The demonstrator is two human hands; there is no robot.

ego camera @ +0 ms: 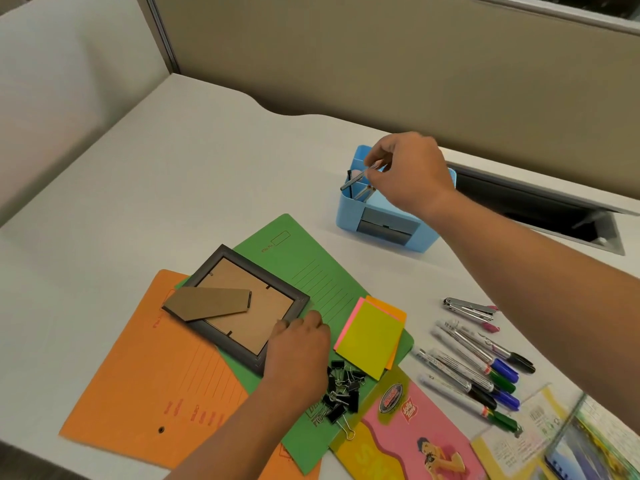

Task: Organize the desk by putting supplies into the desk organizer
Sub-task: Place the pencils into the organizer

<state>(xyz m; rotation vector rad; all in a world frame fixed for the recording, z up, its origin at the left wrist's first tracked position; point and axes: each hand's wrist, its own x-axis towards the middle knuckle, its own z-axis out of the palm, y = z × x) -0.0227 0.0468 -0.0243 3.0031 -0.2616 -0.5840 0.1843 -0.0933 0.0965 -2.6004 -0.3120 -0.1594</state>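
Desk (173, 174), white, cluttered at the near side; blue desk organizer (349, 216) stands at roughly 1 o'clock from the paper pile, upright, a few pens already leaning in its open compartments. Orange folder (145, 375) and green folder (311, 271) lie flat and overlapped at 7 o'clock: light, floppy, too big for the organizer by the look of it. Picture frame (242, 306) face down on top of them, rigid, likely glass-fronted, so lift by the edges. Sticky notes (370, 337) at 5 o'clock from the frame, a soft light stack, pinch across the short sides. Markers (467, 368) in a loose row at 4 o'clock, smooth barrels, prone to roll; take at mid-barrel. Binder clips (341, 389) heaped at 6 o'clock, small, springy, best scooped. Right hand (412, 174) hovers over the organizer, fingertips pinched on a slim metallic pen (360, 176), tilted, its lower end dipping toward a rear compartment; light, stiff, slippery. Left hand (298, 348) rests curled, knuckles up, on the frame's near corner, touching the green folder; whether it actually grips anything, cannot tell.
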